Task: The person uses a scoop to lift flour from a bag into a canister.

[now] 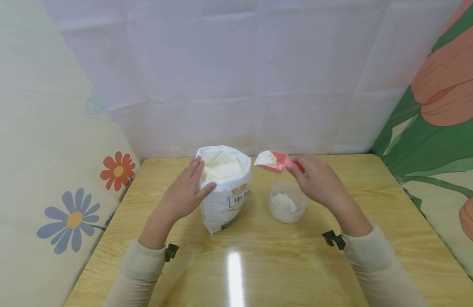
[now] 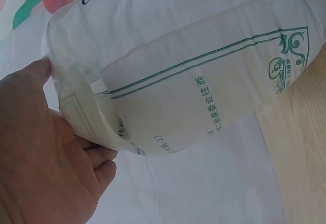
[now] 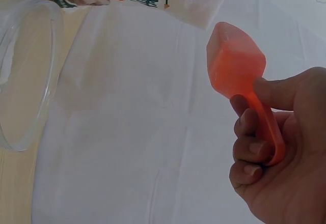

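A white bag of flour (image 1: 225, 200) stands on the table with its mouth open and white flour visible inside. My left hand (image 1: 184, 187) holds the bag's left side at the rim. In the left wrist view, its thumb and fingers (image 2: 104, 165) lie around the bag's folded edge. My right hand (image 1: 320, 179) grips the handle of a pink-red scoop (image 3: 237, 63). White flour fills the scoop's bowl, raised to the right of the bag's mouth. Below it on the table sits a clear round container (image 1: 276, 213) with some flour in it.
The wooden table (image 1: 290, 264) meets a white cloth backdrop (image 1: 236, 85) at its far edge. Flower-patterned cloths hang along the left and right sides. A black strap piece shows at each wrist.
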### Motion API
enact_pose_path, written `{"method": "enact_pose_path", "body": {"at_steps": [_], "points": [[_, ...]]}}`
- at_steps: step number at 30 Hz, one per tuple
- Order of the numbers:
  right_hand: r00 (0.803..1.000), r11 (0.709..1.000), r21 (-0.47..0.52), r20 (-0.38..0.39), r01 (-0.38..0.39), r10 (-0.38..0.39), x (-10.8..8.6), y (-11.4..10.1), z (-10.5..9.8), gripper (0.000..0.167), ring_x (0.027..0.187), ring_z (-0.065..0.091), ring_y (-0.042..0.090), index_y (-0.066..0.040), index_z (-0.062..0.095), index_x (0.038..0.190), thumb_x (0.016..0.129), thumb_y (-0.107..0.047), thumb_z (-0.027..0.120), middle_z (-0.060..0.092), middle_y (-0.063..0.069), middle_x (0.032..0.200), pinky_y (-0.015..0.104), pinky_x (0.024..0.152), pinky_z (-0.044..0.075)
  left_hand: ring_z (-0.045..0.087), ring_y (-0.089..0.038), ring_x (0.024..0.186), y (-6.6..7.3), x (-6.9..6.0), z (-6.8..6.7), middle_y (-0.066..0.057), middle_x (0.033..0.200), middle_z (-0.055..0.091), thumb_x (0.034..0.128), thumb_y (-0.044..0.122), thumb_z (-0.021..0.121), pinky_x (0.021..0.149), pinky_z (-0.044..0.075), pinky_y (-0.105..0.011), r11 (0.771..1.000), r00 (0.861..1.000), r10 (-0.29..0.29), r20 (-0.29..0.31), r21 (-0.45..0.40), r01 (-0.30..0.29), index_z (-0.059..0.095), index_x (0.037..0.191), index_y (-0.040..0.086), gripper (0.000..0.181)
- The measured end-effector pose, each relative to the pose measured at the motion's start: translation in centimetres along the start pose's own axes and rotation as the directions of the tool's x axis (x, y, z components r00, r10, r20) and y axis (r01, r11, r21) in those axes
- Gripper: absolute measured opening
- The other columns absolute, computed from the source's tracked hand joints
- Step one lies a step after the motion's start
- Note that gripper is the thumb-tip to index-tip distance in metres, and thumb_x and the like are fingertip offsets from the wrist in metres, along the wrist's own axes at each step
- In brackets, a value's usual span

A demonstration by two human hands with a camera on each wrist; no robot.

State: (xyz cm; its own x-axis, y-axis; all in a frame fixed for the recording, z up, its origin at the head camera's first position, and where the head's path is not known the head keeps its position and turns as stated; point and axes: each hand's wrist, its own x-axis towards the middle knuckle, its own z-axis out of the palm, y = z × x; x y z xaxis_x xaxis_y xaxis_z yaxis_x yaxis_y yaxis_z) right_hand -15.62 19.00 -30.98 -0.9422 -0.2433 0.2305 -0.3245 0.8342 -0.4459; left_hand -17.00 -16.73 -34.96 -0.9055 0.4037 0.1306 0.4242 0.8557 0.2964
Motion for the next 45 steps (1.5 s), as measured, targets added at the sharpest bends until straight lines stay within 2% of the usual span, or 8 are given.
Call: {"method": "enact_pose_path", "body": {"at_steps": [8,14,22,29,36,45], "points": [[0.999,1.000,0.004,-0.037,0.003,-0.003,-0.7,0.9,0.5,0.030,0.083,0.055,0.029,-0.002,0.066,0.106,0.106,-0.029,0.054,0.062,0.011,0.093,0.044,0.074,0.049,0.007,-0.032,0.156,0.1,0.0,-0.1,-0.017,0.169,0.005,0.1037,0.064,0.034,0.126,0.015,-0.049,1.000,1.000,-0.008,0.009,0.003,0.008,0.013,0.160,-0.003,0.090],[0.998,1.000,-0.002,-0.059,0.029,-0.029,-1.3,1.7,0.8,0.029,0.086,0.058,0.031,0.001,0.066,0.106,0.106,-0.026,0.055,0.064,0.015,0.098,0.048,0.077,0.050,0.007,-0.031,0.157,0.1,-0.1,-0.1,-0.016,0.170,0.006,0.1037,0.064,0.034,0.126,0.015,-0.049,1.000,1.000,-0.011,0.006,0.001,0.011,0.013,0.160,-0.003,0.090],[1.000,1.000,-0.005,-0.027,-0.003,0.003,-2.1,2.8,1.3,0.031,0.091,0.060,0.034,0.005,0.065,0.115,0.106,-0.023,0.055,0.065,0.020,0.105,0.052,0.080,0.052,0.007,-0.032,0.156,0.1,-0.1,-0.1,-0.017,0.169,0.006,0.1040,0.063,0.035,0.126,0.015,-0.050,1.000,1.000,-0.012,0.005,0.000,0.012,0.013,0.160,-0.003,0.089],[0.998,0.999,0.001,0.016,-0.053,0.053,-2.7,3.2,1.7,0.039,0.092,0.060,0.032,0.004,0.064,0.120,0.107,-0.031,0.052,0.066,0.019,0.108,0.052,0.080,0.054,0.007,-0.033,0.156,0.1,-0.1,-0.1,-0.017,0.169,0.006,0.1041,0.063,0.035,0.126,0.015,-0.050,1.000,1.000,-0.013,0.007,0.000,0.013,0.013,0.160,-0.003,0.089],[0.999,0.999,-0.002,-0.004,-0.034,0.034,-3.1,3.8,2.1,0.037,0.091,0.061,0.033,0.005,0.065,0.118,0.106,-0.028,0.054,0.066,0.020,0.108,0.054,0.081,0.054,0.008,-0.033,0.156,0.1,-0.2,-0.1,-0.017,0.169,0.007,0.1041,0.063,0.035,0.126,0.015,-0.050,1.000,1.000,-0.008,-0.001,0.002,0.008,0.014,0.160,-0.004,0.089],[0.999,0.999,-0.012,-0.003,-0.038,0.038,-3.8,4.9,2.4,0.036,0.099,0.064,0.038,0.005,0.065,0.118,0.106,-0.027,0.054,0.067,0.022,0.112,0.059,0.086,0.054,0.008,-0.033,0.156,0.1,-0.1,0.0,-0.017,0.169,0.007,0.1040,0.063,0.034,0.126,0.015,-0.050,1.000,1.000,-0.008,0.000,0.009,0.008,0.014,0.160,-0.003,0.089]]}}
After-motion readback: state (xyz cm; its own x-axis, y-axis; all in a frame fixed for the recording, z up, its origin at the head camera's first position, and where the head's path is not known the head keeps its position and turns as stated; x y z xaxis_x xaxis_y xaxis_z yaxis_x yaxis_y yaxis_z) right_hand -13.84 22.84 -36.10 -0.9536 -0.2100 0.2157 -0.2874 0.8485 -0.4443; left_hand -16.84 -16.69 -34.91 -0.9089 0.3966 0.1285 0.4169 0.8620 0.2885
